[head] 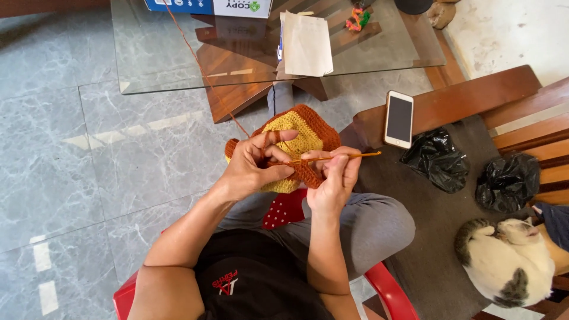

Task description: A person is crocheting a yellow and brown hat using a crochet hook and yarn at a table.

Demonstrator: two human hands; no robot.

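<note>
Mid-stitch: left hand (256, 163) fingers pinch the yellow-brown crochet piece (299, 139), right hand (333, 178) fingers closed on crochet hook (335, 157) pointing 9 o'clock; next likely needs yarn (204, 74) looped over.

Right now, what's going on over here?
A person seated on a red chair is crocheting. The left hand grips a yellow and brown crochet piece, while the right hand holds an orange crochet hook at its edge. A phone and a sleeping cat lie nearby.

Left hand (252, 166), right hand (335, 178) raised, fingers curled, touching.
</note>
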